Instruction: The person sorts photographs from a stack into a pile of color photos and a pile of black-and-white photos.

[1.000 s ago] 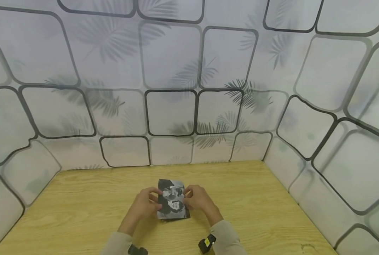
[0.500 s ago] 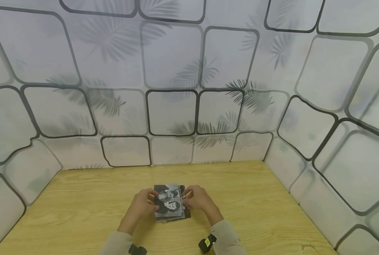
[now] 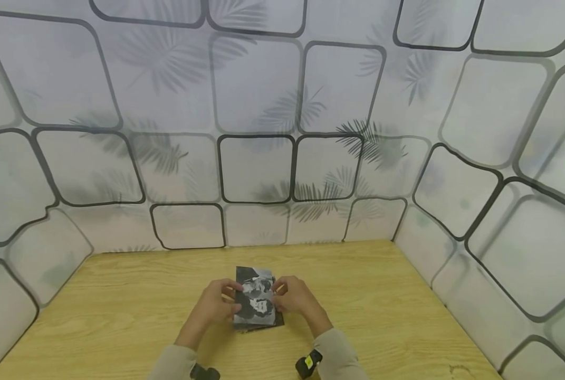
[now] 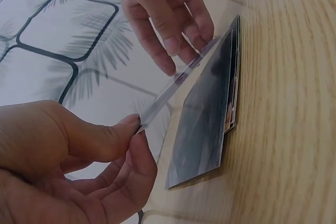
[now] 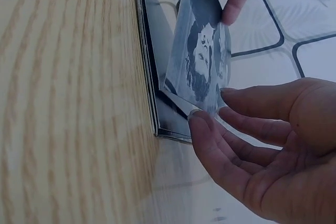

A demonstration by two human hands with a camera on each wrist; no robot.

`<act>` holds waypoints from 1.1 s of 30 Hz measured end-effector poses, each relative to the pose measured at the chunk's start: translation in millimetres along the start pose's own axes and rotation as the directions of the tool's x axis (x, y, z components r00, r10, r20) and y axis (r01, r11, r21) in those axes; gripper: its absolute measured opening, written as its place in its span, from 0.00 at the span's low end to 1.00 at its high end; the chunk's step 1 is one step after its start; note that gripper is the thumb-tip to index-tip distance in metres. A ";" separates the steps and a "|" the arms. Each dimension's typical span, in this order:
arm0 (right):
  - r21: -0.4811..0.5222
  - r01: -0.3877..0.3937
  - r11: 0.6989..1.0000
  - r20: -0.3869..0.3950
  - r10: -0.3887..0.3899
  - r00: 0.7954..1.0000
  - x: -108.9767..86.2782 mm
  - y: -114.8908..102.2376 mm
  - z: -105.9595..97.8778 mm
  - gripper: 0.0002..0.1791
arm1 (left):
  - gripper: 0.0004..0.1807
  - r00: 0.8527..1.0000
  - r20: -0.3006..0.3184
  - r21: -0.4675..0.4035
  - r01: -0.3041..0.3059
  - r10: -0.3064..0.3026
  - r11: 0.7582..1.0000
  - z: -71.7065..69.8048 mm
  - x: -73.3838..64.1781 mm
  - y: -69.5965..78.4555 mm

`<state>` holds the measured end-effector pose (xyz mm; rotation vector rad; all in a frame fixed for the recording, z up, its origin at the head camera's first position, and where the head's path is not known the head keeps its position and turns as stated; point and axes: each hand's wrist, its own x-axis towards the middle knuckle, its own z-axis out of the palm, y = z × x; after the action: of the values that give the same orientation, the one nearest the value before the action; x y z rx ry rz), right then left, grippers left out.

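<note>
A black-and-white photo print [image 3: 256, 303] with white and grey patches stands tilted up over a small stack of prints. My left hand [image 3: 216, 302] pinches its left edge between thumb and forefinger, as the left wrist view shows close up. On the opposite edge, my right hand [image 3: 295, 295] holds it with the thumb and fingertips, the other fingers loosely bent. Beneath it, the stack of prints [image 5: 149, 72] lies on the table, its edges slightly fanned. One dark, glossy print [image 4: 202, 114] leans up from that stack in the left wrist view.
The wood-grain table [image 3: 382, 316] runs back to a wall [image 3: 258, 169] covered in rounded-square outlines and grey leaves. Similar side walls [image 3: 515, 253] close in on the right and left. A dark band with a small device [image 3: 308, 363] sits at the right wrist.
The top print shifted left and toward me half a second ago, baring the stack's right side. Now it has moved back up and right. Both hands stay at its edges.
</note>
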<state>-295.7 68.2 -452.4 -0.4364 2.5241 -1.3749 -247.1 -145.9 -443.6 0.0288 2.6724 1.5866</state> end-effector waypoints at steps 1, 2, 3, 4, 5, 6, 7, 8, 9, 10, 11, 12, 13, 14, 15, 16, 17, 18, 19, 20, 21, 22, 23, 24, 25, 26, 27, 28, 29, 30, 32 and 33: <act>-0.003 0.002 1.000 -0.004 -0.002 1.000 -0.4 -0.3 -0.3 0.12 | 0.22 1.000 0.004 -0.003 -0.007 0.007 1.000 0.1 0.0 -0.2; -0.004 0.004 1.000 -0.008 -0.004 1.000 -0.7 -0.4 -0.6 0.12 | 0.22 1.000 0.006 -0.004 -0.013 0.014 1.000 0.2 -0.1 -0.2; -0.007 0.009 1.000 -0.012 -0.009 1.000 -1.1 -0.5 -1.1 0.12 | 0.22 1.000 0.010 -0.010 -0.019 0.019 1.000 0.3 -0.3 -0.1; -0.009 0.011 1.000 -0.017 -0.012 1.000 -1.9 -0.5 -2.0 0.13 | 0.22 1.000 0.013 -0.013 -0.027 0.027 1.000 0.6 -0.2 -0.2; -0.012 0.012 1.000 -0.021 -0.012 1.000 -2.5 -0.4 -2.8 0.13 | 0.22 0.999 0.014 -0.014 -0.031 0.032 0.999 1.1 0.0 -0.1; -0.009 0.010 1.000 -0.023 -0.010 1.000 -3.0 -0.4 -3.9 0.14 | 0.23 0.999 0.015 -0.016 -0.036 0.037 0.999 1.7 0.3 -0.3; -0.014 0.010 1.000 -0.026 -0.011 1.000 -3.3 -0.1 -5.2 0.14 | 0.23 0.999 0.015 -0.023 -0.041 0.041 0.999 2.3 0.7 -0.4; -0.009 0.010 1.000 -0.025 -0.010 1.000 -3.6 -0.1 -6.7 0.14 | 0.23 0.999 0.017 -0.026 -0.044 0.044 0.999 3.0 0.7 -0.4; -0.008 0.011 1.000 -0.024 -0.012 1.000 -4.1 -0.1 -8.5 0.15 | 0.24 0.999 0.019 -0.031 -0.046 0.046 0.998 3.8 0.8 -0.3; -0.001 0.013 1.000 -0.022 -0.013 1.000 -4.4 0.3 -10.5 0.15 | 0.24 0.999 0.020 -0.032 -0.049 0.050 0.998 4.8 1.1 -0.2; 0.006 0.015 1.000 -0.021 -0.015 1.000 -4.4 0.7 -12.5 0.15 | 0.24 0.998 0.023 -0.036 -0.050 0.051 0.998 5.8 1.4 0.2; 0.015 0.018 1.000 -0.019 -0.018 1.000 -4.6 1.2 -14.7 0.15 | 0.25 0.998 0.026 -0.039 -0.055 0.056 0.998 6.7 1.5 0.5; 0.021 0.019 1.000 -0.018 -0.018 1.000 -4.7 1.9 -16.7 0.15 | 0.25 0.998 0.030 -0.041 -0.057 0.059 0.998 7.8 1.6 1.1; 0.034 0.019 0.999 -0.015 -0.019 1.000 -5.1 2.3 -18.9 0.15 | 0.25 0.998 0.035 -0.043 -0.057 0.059 0.997 8.9 1.6 1.6; 0.040 0.023 0.999 -0.013 -0.023 1.000 -5.3 3.1 -20.8 0.15 | 0.25 0.997 0.037 -0.042 -0.061 0.062 0.997 10.0 1.8 2.1; 0.049 0.025 0.998 -0.009 -0.025 1.000 -5.6 3.8 -22.5 0.15 | 0.25 0.997 0.039 -0.040 -0.065 0.067 0.997 11.0 2.0 2.2; 0.050 0.030 0.998 -0.005 -0.030 1.000 -6.0 4.3 -24.2 0.15 | 0.25 0.997 0.043 -0.040 -0.069 0.071 0.997 11.9 2.0 2.3; 0.050 0.032 0.998 -0.002 -0.032 0.999 -6.4 4.5 -25.7 0.15 | 0.25 0.996 0.047 -0.039 -0.076 0.078 0.996 12.9 2.2 2.4; 0.047 0.034 0.998 0.000 -0.034 0.999 -7.0 5.0 -27.1 0.15 | 0.25 0.995 0.051 -0.043 -0.083 0.085 0.996 14.4 2.6 2.0; 0.043 0.038 0.998 0.001 -0.038 0.999 -7.5 5.4 -28.5 0.15 | 0.25 0.994 0.055 -0.043 -0.093 0.096 0.995 15.9 3.0 1.8; 0.037 0.043 0.998 0.000 -0.043 0.999 -8.1 5.8 -29.8 0.15 | 0.25 0.992 0.059 -0.042 -0.106 0.109 0.993 17.3 3.3 1.6; 0.030 0.045 0.999 -0.001 -0.045 0.999 -8.6 6.2 -31.2 0.15 | 0.25 0.991 0.063 -0.047 -0.117 0.120 0.992 18.8 3.8 1.6; 0.025 0.048 0.999 -0.003 -0.048 0.999 -9.1 6.3 -32.5 0.15 | 0.25 0.989 0.068 -0.050 -0.130 0.133 0.990 20.5 4.3 1.8; 0.020 0.043 0.999 -0.007 -0.043 0.999 -9.6 6.3 -33.9 0.15 | 0.25 0.987 0.072 -0.054 -0.138 0.142 0.989 22.2 4.9 2.1; 0.016 0.042 0.999 -0.010 -0.042 0.999 -10.0 6.4 -35.3 0.16 | 0.25 0.986 0.075 -0.056 -0.145 0.149 0.988 23.9 5.4 2.4; 0.015 0.037 0.999 -0.012 -0.037 0.999 -10.5 6.5 -36.8 0.16 | 0.24 0.985 0.078 -0.055 -0.151 0.155 0.987 25.4 5.6 3.1; 0.013 0.034 0.999 -0.014 -0.034 0.999 -11.0 6.7 -38.2 0.16 | 0.25 0.984 0.079 -0.057 -0.154 0.158 0.986 27.0 5.9 3.8; 0.012 0.029 1.000 -0.016 -0.029 0.999 -11.5 6.9 -40.1 0.16 | 0.25 0.984 0.081 -0.055 -0.157 0.161 0.986 28.7 6.6 4.9; 0.010 0.027 1.000 -0.019 -0.027 0.999 -12.0 7.0 -42.2 0.16 | 0.24 0.983 0.084 -0.055 -0.162 0.166 0.985 30.6 7.4 5.8; 0.009 0.024 1.000 -0.022 -0.023 0.999 -12.6 7.4 -44.4 0.16 | 0.24 0.982 0.086 -0.058 -0.162 0.167 0.985 32.4 8.2 7.2; 0.007 0.024 1.000 -0.028 -0.024 0.999 -13.8 8.4 -49.1 0.16 | 0.24 0.979 0.091 -0.062 -0.175 0.180 0.983 36.3 10.2 9.5; 0.007 0.024 1.000 -0.033 -0.024 0.999 -14.5 9.0 -51.7 0.16 | 0.24 0.978 0.094 -0.069 -0.182 0.188 0.981 38.4 11.4 10.6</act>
<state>-301.3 118.3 -431.7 -0.4480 2.5470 -1.4106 -257.0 -106.8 -452.9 0.3562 2.6104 1.6642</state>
